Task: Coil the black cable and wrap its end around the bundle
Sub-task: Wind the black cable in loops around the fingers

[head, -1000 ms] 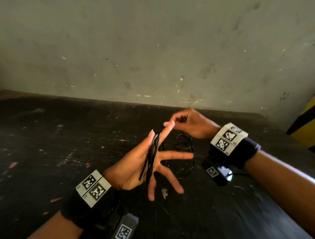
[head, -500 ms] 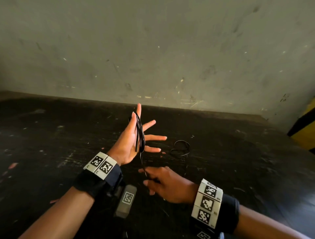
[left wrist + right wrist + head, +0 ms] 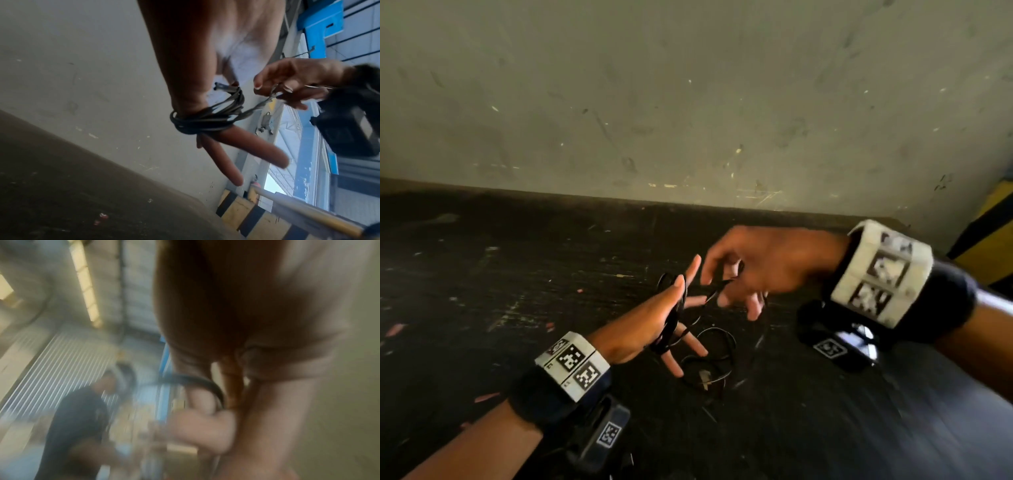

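Note:
The black cable (image 3: 671, 322) is wound in several loops around the palm of my left hand (image 3: 681, 308), whose fingers are straight and spread. In the left wrist view the coils (image 3: 205, 116) cross the base of the fingers, and a connector end (image 3: 222, 87) lies by the thumb. Just right of the left fingertips, my right hand (image 3: 719, 284) pinches a strand of the cable (image 3: 265, 100) that runs taut from the coil. The loose remainder of the cable (image 3: 710, 359) lies in curls on the table under both hands. The right wrist view is blurred and shows a cable arc (image 3: 205, 382).
The dark, scuffed table (image 3: 517, 291) ends at a grey wall (image 3: 688, 120). A yellow and black striped barrier (image 3: 989, 240) stands at the far right. A blurred person (image 3: 82, 410) appears in the right wrist view.
My right hand has risen from low near the front edge to beside the left fingertips, carrying the strand. The left hand has dropped and turned a little to the right.

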### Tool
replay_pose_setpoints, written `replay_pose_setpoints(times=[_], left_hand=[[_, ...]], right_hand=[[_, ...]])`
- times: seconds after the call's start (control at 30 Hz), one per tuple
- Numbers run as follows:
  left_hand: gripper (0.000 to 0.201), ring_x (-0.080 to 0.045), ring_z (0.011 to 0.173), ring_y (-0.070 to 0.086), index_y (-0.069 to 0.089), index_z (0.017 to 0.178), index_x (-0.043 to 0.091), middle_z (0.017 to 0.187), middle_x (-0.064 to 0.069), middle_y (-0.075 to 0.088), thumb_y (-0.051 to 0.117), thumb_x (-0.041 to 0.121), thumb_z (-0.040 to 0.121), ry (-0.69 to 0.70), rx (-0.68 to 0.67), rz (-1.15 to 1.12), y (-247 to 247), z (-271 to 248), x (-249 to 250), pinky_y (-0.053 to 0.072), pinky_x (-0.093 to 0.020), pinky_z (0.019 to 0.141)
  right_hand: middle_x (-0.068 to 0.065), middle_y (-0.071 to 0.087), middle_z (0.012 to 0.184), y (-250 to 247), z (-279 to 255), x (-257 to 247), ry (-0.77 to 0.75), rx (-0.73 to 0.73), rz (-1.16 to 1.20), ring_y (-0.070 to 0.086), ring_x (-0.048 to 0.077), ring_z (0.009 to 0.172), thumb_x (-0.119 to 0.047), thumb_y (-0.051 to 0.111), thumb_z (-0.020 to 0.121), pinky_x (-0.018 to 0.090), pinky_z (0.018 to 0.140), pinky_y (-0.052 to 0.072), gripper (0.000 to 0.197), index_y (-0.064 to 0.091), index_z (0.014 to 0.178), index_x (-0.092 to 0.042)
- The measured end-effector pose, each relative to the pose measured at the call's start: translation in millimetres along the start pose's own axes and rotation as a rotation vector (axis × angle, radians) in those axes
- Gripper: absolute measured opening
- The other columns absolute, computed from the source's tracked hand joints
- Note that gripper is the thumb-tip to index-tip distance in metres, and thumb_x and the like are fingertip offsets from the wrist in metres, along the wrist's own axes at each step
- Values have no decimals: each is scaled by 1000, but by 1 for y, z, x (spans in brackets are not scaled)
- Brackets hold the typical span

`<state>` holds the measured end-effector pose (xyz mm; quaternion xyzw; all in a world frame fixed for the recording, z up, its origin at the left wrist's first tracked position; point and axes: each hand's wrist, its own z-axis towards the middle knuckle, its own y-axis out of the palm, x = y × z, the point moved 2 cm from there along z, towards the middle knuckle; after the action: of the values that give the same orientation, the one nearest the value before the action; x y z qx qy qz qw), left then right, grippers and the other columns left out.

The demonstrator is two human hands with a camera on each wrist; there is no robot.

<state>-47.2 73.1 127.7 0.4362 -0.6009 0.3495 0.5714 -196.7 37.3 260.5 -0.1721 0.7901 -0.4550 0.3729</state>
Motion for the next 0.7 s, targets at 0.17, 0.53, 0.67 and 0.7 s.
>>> replay_pose_setpoints(times=[0.17, 0.53, 0.67, 0.7], left_hand=[[48, -34, 102, 68, 12, 119, 81, 157, -5, 22, 29, 73, 74, -95, -87, 5, 4, -9, 1, 60, -38, 49], [56, -36, 99, 67, 21, 132, 69, 150, -9, 41, 40, 70, 79, -33, -471, -281, 34, -24, 28, 59, -35, 46], [50, -38, 98, 68, 21, 136, 63, 148, -13, 42, 22, 63, 86, 124, -425, -420, 30, -26, 48, 58, -35, 44], [50, -40, 100, 66, 21, 137, 61, 149, -14, 40, 21, 62, 87, 160, -423, -464, 28, -22, 52, 59, -37, 45]], right_hand=[[20, 72, 87, -41, -6, 0, -41, 103, 57, 64, 7, 47, -10, 62, 88, 18, 56, 56, 21, 64, 109, -11], [5, 72, 87, -40, 36, 41, -381, 545, 23, 69, 18, 80, -16, 67, 85, 33, 77, 57, 17, 72, 92, -2], [-2, 67, 73, -1, 56, 59, -373, 599, 87, 63, 9, 65, -17, 63, 89, 23, 63, 51, 14, 70, 82, -7], [0, 66, 71, 12, 59, 61, -383, 596, 117, 63, 10, 63, -14, 60, 90, 21, 61, 50, 16, 68, 79, -5]])
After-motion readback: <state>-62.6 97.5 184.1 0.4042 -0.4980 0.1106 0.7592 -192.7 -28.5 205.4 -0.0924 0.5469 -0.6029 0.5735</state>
